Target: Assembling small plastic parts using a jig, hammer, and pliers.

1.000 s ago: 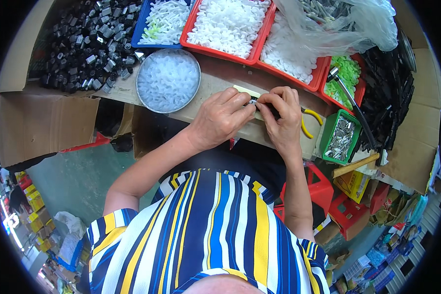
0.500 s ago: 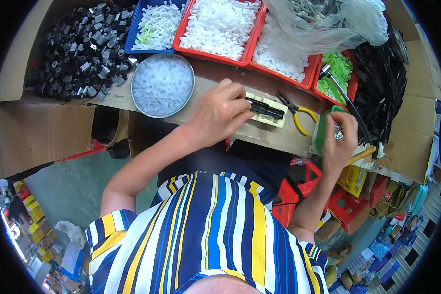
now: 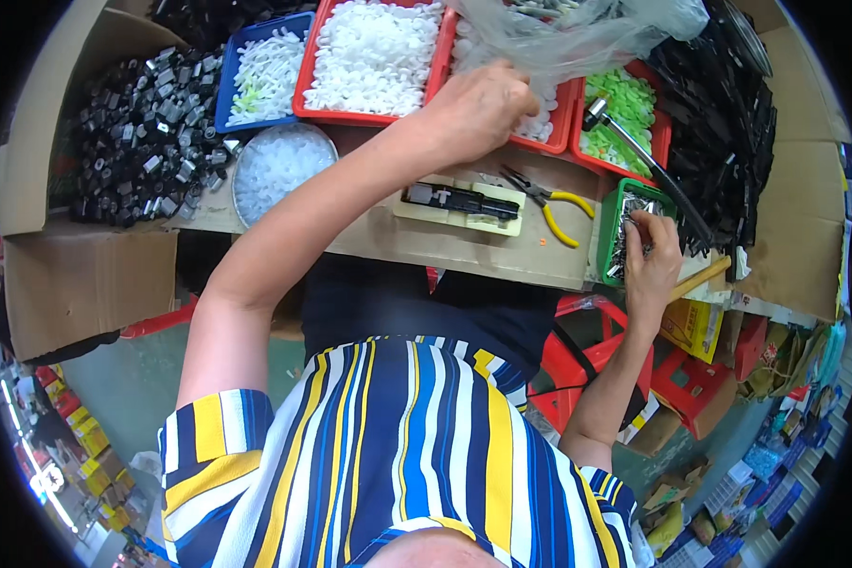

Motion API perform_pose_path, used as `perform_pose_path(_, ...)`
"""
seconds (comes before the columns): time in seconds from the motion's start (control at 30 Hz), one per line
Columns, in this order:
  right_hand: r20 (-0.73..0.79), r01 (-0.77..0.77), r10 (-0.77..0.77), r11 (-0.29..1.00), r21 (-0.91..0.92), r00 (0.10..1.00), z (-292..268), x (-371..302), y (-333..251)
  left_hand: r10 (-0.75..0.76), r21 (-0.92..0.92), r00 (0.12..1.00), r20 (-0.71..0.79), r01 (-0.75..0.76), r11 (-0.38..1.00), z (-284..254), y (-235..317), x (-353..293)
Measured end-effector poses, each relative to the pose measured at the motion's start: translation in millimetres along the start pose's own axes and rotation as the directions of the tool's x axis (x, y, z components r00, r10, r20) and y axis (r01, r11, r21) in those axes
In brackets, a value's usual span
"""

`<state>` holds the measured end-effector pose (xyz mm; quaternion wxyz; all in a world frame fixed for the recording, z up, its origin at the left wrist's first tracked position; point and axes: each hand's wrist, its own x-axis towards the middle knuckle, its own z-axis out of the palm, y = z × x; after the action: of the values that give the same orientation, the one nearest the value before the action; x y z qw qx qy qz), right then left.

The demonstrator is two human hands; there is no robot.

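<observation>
Laid slantwise over a red tray [image 3: 665, 138] of light-green pieces, a metal-headed tool [image 3: 637, 145] with a long dark handle. Farther left, a blue tray [image 3: 222, 102] of slim white sticks. Below bench level, a red stool [image 3: 608, 354] near a yellow box [image 3: 699, 327] and a wooden stick [image 3: 701, 278]. At far left, a cardboard flap [image 3: 95, 292] above stacked yellow boxes [image 3: 90, 437].
</observation>
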<state>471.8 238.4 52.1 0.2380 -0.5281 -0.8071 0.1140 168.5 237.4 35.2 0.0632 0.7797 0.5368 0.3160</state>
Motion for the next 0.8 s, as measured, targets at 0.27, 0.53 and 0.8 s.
perform_pose_path(0.27, 0.017, 0.050, -0.050, 0.999, 0.002, 0.999, 0.2, 6.6, 3.4, 0.044, 0.063, 0.992, 0.118, -0.051, 0.997, -7.2, -7.7, 10.3)
perform_pose_path(0.53, -0.133, 0.011, 0.004, 0.993, 0.116, 0.991, -9.8, 5.0, -26.9, -0.272, -0.446, 0.961, 0.036, 0.260, 0.856, -22.7, 19.5, -13.9)
perform_pose_path(0.8, 0.005, -0.010, 0.009, 0.616, 0.788, 1.000, 23.5, -3.4, -87.5, -0.509, -0.850, 0.715, 0.480, 0.522, -0.068, -15.9, 65.9, -44.8)
